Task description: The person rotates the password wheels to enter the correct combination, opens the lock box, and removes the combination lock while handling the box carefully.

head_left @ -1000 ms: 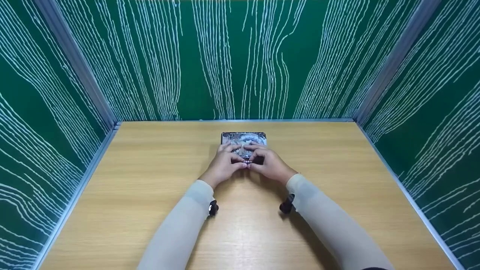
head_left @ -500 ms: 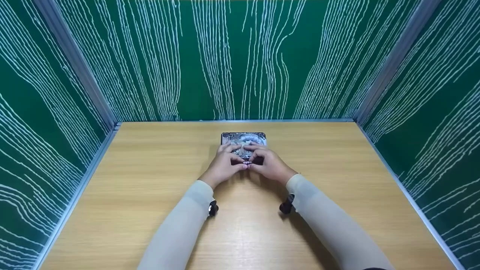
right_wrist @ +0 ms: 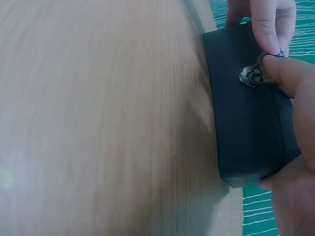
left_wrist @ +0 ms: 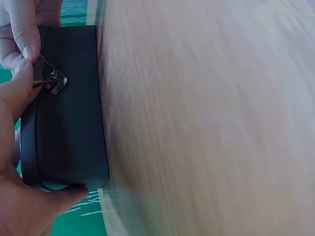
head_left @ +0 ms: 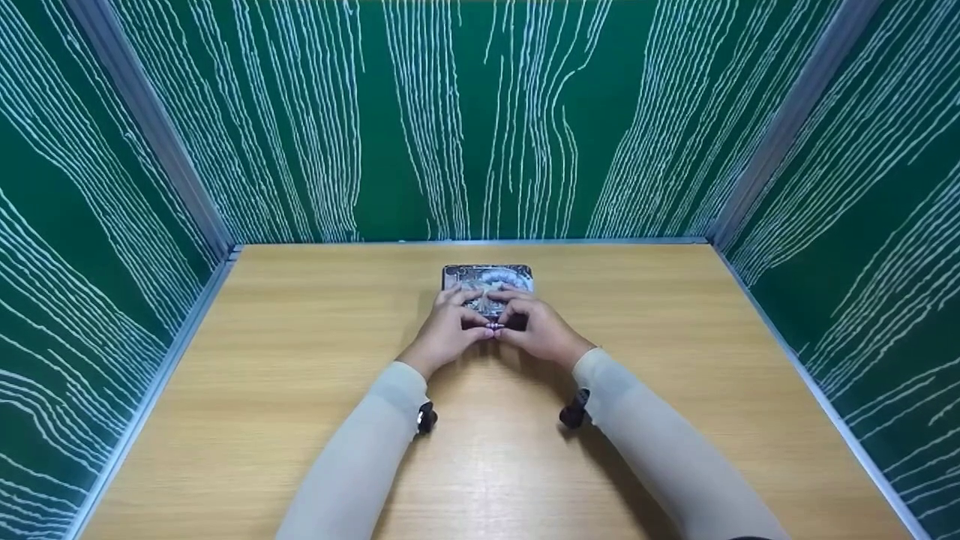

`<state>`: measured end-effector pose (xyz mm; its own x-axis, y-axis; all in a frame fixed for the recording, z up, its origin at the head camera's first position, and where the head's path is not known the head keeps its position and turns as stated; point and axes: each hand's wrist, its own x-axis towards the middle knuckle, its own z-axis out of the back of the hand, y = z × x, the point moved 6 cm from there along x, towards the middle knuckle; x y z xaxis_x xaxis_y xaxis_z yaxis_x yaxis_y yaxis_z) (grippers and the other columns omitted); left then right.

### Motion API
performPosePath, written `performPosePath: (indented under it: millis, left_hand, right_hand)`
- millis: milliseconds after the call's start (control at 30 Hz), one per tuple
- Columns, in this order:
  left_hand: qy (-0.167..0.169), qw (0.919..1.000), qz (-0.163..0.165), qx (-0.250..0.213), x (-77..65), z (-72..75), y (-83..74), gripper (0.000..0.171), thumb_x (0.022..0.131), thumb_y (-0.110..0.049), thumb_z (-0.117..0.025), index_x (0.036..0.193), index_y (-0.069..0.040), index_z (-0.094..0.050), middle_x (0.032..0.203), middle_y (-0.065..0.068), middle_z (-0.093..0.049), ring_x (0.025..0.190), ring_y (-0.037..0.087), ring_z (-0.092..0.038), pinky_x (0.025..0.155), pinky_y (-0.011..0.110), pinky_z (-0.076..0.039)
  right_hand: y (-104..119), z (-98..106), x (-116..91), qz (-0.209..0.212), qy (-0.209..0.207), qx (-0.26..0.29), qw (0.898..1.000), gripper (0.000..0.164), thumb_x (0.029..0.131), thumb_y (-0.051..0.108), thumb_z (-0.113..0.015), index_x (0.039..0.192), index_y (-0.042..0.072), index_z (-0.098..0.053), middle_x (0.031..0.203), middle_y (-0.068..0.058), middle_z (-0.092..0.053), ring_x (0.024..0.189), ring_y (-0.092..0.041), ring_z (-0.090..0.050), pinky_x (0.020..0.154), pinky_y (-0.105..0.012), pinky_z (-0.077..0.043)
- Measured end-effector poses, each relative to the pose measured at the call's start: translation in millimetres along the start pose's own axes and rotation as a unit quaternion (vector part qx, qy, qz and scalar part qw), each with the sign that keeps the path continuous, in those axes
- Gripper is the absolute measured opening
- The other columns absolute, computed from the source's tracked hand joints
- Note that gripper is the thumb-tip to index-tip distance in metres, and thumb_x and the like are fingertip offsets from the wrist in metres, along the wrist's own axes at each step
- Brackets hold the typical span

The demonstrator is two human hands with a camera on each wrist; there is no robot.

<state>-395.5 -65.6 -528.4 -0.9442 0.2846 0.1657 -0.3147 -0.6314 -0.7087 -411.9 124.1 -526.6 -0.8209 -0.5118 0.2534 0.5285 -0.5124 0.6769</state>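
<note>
A small box [head_left: 506,279] with a patterned lid and dark sides sits on the table near its far side. In the left wrist view, a small metal latch [left_wrist: 59,83] with a curved loop shows on the black front of the box [left_wrist: 71,132]. My left hand [head_left: 448,334] and right hand [head_left: 546,330] meet at that front, thumbs and index fingers pinching the latch's small metal parts. Other fingers of both hands rest over the lid and ends of the box. In the right wrist view, the fingertips partly hide the latch [right_wrist: 248,77].
The wooden table [head_left: 300,337] runs back to green panels [head_left: 405,150] with white wavy lines at the back and sides. Grey posts [head_left: 787,127] stand at the back corners. Small dark devices [head_left: 574,409] hang at both wrists.
</note>
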Motion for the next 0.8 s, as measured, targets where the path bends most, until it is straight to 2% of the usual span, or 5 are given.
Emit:
performPosePath:
  millis: [233, 467, 800]
  left_hand:
    - [0.0, 1.0, -0.004, 0.0, 0.1, 0.6, -0.1, 0.018, 0.099, -0.03, -0.089, 0.113, -0.018, -0.091, 0.176, -0.003, -0.055, 0.178, 0.038, -0.017, 0.145, 0.06, -0.017]
    - [-0.002, 0.9998, -0.017, 0.004, -0.1, 0.1, 0.1, 0.017, 0.097, -0.027, -0.092, 0.111, -0.018, -0.092, 0.175, -0.001, -0.056, 0.177, 0.038, -0.019, 0.145, 0.06, -0.017]
    - [0.0, 1.0, -0.006, 0.002, -0.2, 0.0, 2.0, 0.017, 0.099, -0.028, -0.089, 0.113, -0.018, -0.091, 0.175, -0.002, -0.055, 0.178, 0.037, -0.018, 0.145, 0.06, -0.017]
  right_hand:
    - [-0.1, 0.0, 0.4, 0.001, -0.003, 0.006, 1.0, 0.011, 0.099, 0.013, -0.088, 0.101, 0.017, -0.078, 0.168, 0.002, -0.064, 0.171, -0.033, -0.04, 0.144, -0.059, -0.022]
    - [0.8, -0.2, -0.8, 0.01, -0.003, 0.013, 1.0, 0.011, 0.097, 0.009, -0.088, 0.1, 0.013, -0.078, 0.167, -0.001, -0.064, 0.171, -0.034, -0.04, 0.144, -0.06, -0.022]
    - [-3.2, -2.5, 1.1, 0.006, 0.002, 0.011, 1.0, 0.011, 0.098, 0.013, -0.088, 0.099, 0.016, -0.078, 0.168, 0.0, -0.063, 0.172, -0.035, -0.039, 0.144, -0.061, -0.02]
